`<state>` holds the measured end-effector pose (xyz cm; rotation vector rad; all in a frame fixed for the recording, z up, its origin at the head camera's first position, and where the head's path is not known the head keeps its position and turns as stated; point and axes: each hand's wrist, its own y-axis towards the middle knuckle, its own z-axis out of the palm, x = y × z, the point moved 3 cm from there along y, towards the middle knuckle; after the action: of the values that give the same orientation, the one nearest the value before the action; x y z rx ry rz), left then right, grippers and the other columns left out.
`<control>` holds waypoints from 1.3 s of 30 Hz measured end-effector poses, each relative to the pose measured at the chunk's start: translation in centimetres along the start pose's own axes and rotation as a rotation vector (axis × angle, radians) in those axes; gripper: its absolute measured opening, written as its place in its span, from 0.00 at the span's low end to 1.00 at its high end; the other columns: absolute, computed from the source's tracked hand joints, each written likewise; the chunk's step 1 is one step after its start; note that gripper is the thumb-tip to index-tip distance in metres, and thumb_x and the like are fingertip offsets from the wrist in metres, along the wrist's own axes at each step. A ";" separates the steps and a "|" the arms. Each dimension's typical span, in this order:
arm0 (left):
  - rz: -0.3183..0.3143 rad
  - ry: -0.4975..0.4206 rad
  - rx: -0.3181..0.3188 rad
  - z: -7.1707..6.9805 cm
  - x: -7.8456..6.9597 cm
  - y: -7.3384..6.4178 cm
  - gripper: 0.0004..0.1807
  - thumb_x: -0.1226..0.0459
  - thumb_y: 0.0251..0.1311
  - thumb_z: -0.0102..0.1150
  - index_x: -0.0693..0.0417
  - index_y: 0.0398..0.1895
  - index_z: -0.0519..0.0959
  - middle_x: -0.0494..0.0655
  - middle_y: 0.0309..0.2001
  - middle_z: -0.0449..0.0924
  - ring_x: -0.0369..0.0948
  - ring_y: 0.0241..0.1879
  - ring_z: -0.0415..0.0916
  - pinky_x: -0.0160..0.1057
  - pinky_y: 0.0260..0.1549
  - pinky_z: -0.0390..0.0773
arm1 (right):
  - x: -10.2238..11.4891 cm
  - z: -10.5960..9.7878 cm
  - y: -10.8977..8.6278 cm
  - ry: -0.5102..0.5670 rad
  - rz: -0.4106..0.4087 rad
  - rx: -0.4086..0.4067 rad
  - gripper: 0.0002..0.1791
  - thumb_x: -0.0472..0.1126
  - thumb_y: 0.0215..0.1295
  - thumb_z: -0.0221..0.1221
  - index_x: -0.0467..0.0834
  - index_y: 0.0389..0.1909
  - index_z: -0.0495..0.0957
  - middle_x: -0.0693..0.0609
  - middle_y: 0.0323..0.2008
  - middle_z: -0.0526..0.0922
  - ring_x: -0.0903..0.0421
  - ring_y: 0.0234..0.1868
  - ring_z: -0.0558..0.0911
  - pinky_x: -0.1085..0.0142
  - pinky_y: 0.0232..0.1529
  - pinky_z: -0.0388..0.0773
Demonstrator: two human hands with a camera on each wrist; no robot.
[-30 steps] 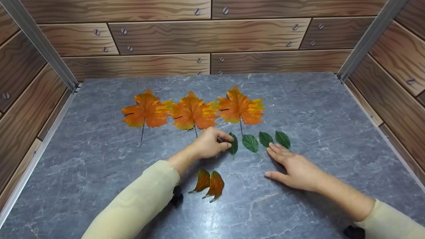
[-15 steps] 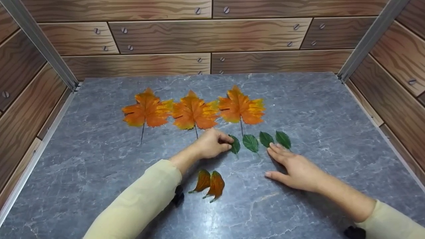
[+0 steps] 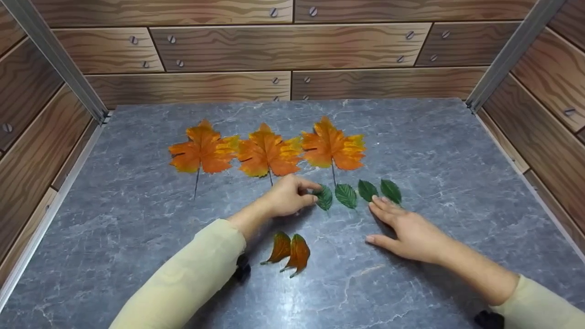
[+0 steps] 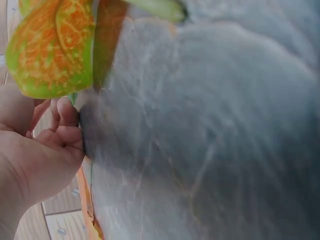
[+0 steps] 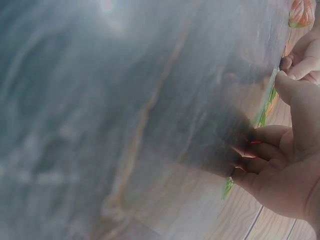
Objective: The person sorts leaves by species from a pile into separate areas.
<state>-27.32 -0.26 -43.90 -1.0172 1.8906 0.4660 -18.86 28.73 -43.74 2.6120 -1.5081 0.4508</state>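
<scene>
- A green leaf (image 3: 324,197), the leftmost of a row of four, was pinched at its left edge in the grip of the left hand (image 3: 287,196), fingers and thumb curled round it
- That leaf was seen low over the grey bench (image 3: 137,219), just below the stem of the right maple leaf (image 3: 332,145); whether it touched the bench could not be told
- The right hand (image 3: 406,228) was laid flat on the bench, its grip loose and nothing held, fingers straight
- Its fingertips (image 3: 377,203) were seen just beside the third green leaf (image 3: 367,190) and the fourth green leaf (image 3: 391,191); contact could not be made out
- The second green leaf (image 3: 346,195) was lying between the pinched one and the third
- Three orange maple leaves were set in a row behind the green ones: left (image 3: 201,148), middle (image 3: 267,153) and right
- Two small orange leaves (image 3: 290,251) were lying touching each other, near the left forearm
- The wrist views were blurred; little beyond bench surface and parts of the hands was shown
</scene>
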 end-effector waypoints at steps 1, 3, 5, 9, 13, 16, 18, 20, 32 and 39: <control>0.000 -0.013 -0.005 -0.2 0.0 -0.2 0.20 0.65 0.77 0.61 0.56 0.68 0.82 0.57 0.33 0.88 0.40 0.19 0.75 0.36 0.28 0.78 | 0.0 0.0 0.0 0.000 0.000 0.000 0.49 0.69 0.75 0.57 0.35 0.80 0.64 0.40 0.81 0.58 0.37 0.80 0.60 0.39 0.75 0.61; -0.004 -0.037 -0.013 -0.8 0.1 -0.8 0.20 0.65 0.77 0.60 0.57 0.69 0.81 0.56 0.34 0.89 0.45 0.21 0.79 0.38 0.29 0.81 | 0.0 0.0 0.0 0.000 0.001 0.002 0.49 0.69 0.75 0.57 0.35 0.80 0.64 0.40 0.81 0.58 0.37 0.80 0.60 0.39 0.75 0.61; -0.011 -0.053 -0.017 -1.4 0.2 -1.6 0.21 0.65 0.77 0.61 0.57 0.70 0.81 0.56 0.36 0.90 0.51 0.26 0.83 0.42 0.30 0.84 | 0.1 0.0 0.1 -0.001 0.003 0.005 0.49 0.69 0.75 0.57 0.35 0.80 0.64 0.40 0.81 0.58 0.37 0.80 0.60 0.39 0.74 0.61; -0.017 -0.064 -0.008 -2.6 0.3 -3.4 0.22 0.64 0.77 0.61 0.58 0.71 0.79 0.59 0.36 0.89 0.58 0.32 0.86 0.49 0.35 0.87 | 0.1 0.0 0.1 -0.006 0.007 0.004 0.49 0.68 0.75 0.58 0.35 0.80 0.64 0.40 0.81 0.59 0.37 0.80 0.60 0.39 0.74 0.61; -0.019 -0.074 -0.004 -3.6 0.5 -5.4 0.23 0.64 0.77 0.61 0.60 0.71 0.79 0.59 0.39 0.89 0.58 0.35 0.86 0.48 0.38 0.87 | 0.1 0.0 0.0 -0.013 0.005 -0.002 0.49 0.68 0.75 0.58 0.35 0.80 0.64 0.39 0.81 0.59 0.37 0.80 0.61 0.39 0.74 0.61; -0.030 -0.068 -0.006 -4.1 0.7 -6.9 0.22 0.64 0.77 0.61 0.60 0.71 0.79 0.57 0.40 0.90 0.56 0.36 0.86 0.42 0.33 0.84 | 0.0 0.0 0.0 -0.016 0.006 -0.003 0.49 0.69 0.75 0.57 0.35 0.80 0.64 0.39 0.81 0.59 0.37 0.80 0.60 0.39 0.75 0.61; -0.038 -0.065 -0.003 -4.2 0.9 -7.8 0.23 0.64 0.77 0.61 0.60 0.71 0.79 0.56 0.41 0.90 0.55 0.36 0.87 0.41 0.31 0.82 | 0.0 0.0 0.0 -0.016 0.007 -0.002 0.49 0.69 0.75 0.57 0.35 0.80 0.64 0.39 0.81 0.59 0.37 0.80 0.60 0.39 0.75 0.61; -0.041 -0.068 0.008 -4.2 1.1 -8.7 0.23 0.63 0.77 0.62 0.60 0.71 0.79 0.55 0.40 0.91 0.55 0.36 0.87 0.43 0.30 0.83 | 0.1 0.0 0.0 -0.015 0.008 -0.002 0.49 0.69 0.75 0.57 0.35 0.80 0.64 0.39 0.81 0.59 0.36 0.80 0.60 0.39 0.74 0.61; -0.047 -0.066 0.079 -2.6 1.9 -11.1 0.23 0.60 0.76 0.63 0.57 0.70 0.80 0.49 0.38 0.91 0.47 0.35 0.88 0.38 0.26 0.75 | 0.0 -0.2 0.2 -0.005 0.007 -0.002 0.49 0.69 0.75 0.58 0.35 0.80 0.63 0.39 0.81 0.59 0.36 0.80 0.60 0.38 0.74 0.62; -0.030 -0.075 0.082 -1.8 2.1 -11.4 0.21 0.61 0.76 0.63 0.58 0.68 0.82 0.49 0.35 0.90 0.48 0.34 0.87 0.37 0.25 0.73 | 0.0 0.1 0.1 0.000 0.007 0.000 0.49 0.69 0.74 0.58 0.35 0.80 0.64 0.39 0.81 0.59 0.36 0.80 0.61 0.37 0.73 0.62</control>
<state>-19.64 -9.15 -43.83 -0.9602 1.8109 0.3997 -18.91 28.67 -43.88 2.6074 -1.5179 0.4522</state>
